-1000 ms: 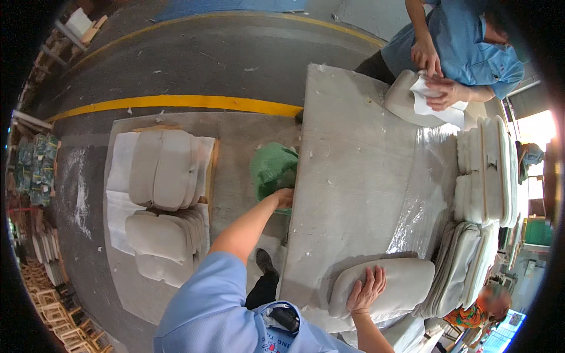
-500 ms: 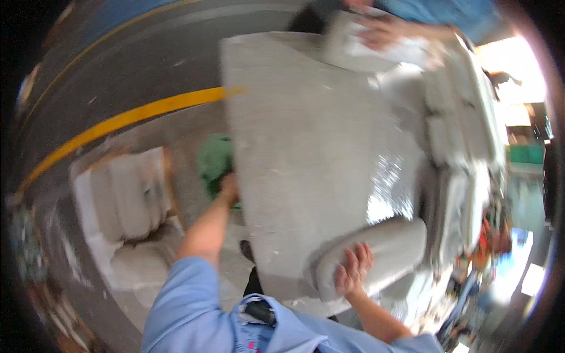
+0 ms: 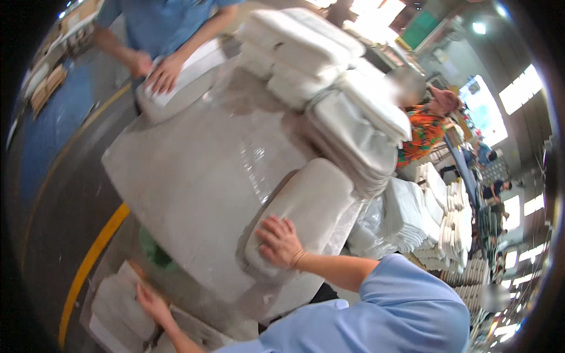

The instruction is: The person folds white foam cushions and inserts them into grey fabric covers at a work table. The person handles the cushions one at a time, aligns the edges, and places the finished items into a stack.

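- Currently, the right hand (image 3: 281, 241) lies palm down on a long pale grey cushion (image 3: 318, 197), its fingers a little spread; it presses or rests there and is not wrapped around anything.
- The cushion lies slantwise near the edge of a big grey table (image 3: 188, 182), its far end just beside a pile of grey covers (image 3: 353, 135).
- The left hand (image 3: 154, 303) is down past the table's edge, over a low pile of cushions (image 3: 118, 303), fingers loosely open. Nothing shows in its grip, but blur hides whether the fingertips touch the pile.
- A green bag (image 3: 154, 250) peeks out from beneath the table's edge, near the left hand, partly hidden.
- Shiny clear plastic (image 3: 256, 167) lies across the middle of the table.
- At the table's far side, a co-worker in a blue shirt (image 3: 168, 23) has one hand (image 3: 165, 73) flat on a white cloth (image 3: 200, 59), which lies over another cushion (image 3: 156, 109).
- White padded pieces (image 3: 294, 44) are heaped next to the grey covers.
- Beyond the table, on the right, stand more stacks of pale pieces (image 3: 406, 215), and a person in an orange patterned top (image 3: 421, 135) is nearby.
- A yellow line (image 3: 97, 259) curves along the dark floor (image 3: 88, 194).
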Available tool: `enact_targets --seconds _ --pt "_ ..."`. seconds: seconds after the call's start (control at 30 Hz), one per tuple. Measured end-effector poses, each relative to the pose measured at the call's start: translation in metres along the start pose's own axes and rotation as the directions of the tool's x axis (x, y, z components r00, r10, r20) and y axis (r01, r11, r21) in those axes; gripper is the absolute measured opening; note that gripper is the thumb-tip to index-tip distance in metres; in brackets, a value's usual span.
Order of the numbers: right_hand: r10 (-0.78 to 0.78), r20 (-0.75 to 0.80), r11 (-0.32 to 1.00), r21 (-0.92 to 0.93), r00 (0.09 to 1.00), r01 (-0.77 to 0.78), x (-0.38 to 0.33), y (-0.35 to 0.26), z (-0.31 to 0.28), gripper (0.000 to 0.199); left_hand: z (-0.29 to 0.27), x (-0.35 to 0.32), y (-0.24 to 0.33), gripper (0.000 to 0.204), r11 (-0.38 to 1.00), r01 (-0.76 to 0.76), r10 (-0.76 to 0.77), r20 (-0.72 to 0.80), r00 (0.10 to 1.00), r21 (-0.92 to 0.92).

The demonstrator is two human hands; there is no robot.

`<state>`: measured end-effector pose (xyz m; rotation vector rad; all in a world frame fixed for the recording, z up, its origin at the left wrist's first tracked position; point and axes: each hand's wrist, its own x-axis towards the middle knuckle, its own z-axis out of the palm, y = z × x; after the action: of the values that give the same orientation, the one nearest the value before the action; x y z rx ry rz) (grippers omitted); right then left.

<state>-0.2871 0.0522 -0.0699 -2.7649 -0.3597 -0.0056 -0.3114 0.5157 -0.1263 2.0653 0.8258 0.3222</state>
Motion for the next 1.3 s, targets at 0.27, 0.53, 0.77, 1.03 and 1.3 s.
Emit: enact_targets --seconds 0.27,0.53,0.77,1.03,1.3 --pt "-0.037 -0.086 0.995 0.091 0.996 0.044 -0.017 0.011 0.004 0.052 0.062 -0.13 0.071 0.037 0.957 0.213 -0.115 0.416 0.902 -0.197" --pt "-0.098 0.04 0.952 0.296 0.994 0.082 -0.017 0.029 -0.021 0.055 0.15 -0.216 0.176 0.044 0.956 0.284 -0.196 0.566 0.801 -0.071" --pt "-0.064 -0.191 0.887 0.438 0.98 0.143 0.032 0.198 -0.103 0.037 0.2 -0.262 0.212 0.048 0.944 0.289 -0.248 0.24 0.939 -0.156" --pt "0.111 -0.041 0.961 0.26 0.993 -0.097 0.029 0.318 -0.135 0.03 0.232 -0.272 0.228 0.04 0.986 0.022 -0.027 0.029 0.999 0.164" --pt "0.185 0.015 0.847 0.505 0.983 -0.167 0.02 0.317 -0.128 0.039 0.234 -0.259 0.219 0.035 0.843 -0.164 0.218 -0.046 0.975 0.513"
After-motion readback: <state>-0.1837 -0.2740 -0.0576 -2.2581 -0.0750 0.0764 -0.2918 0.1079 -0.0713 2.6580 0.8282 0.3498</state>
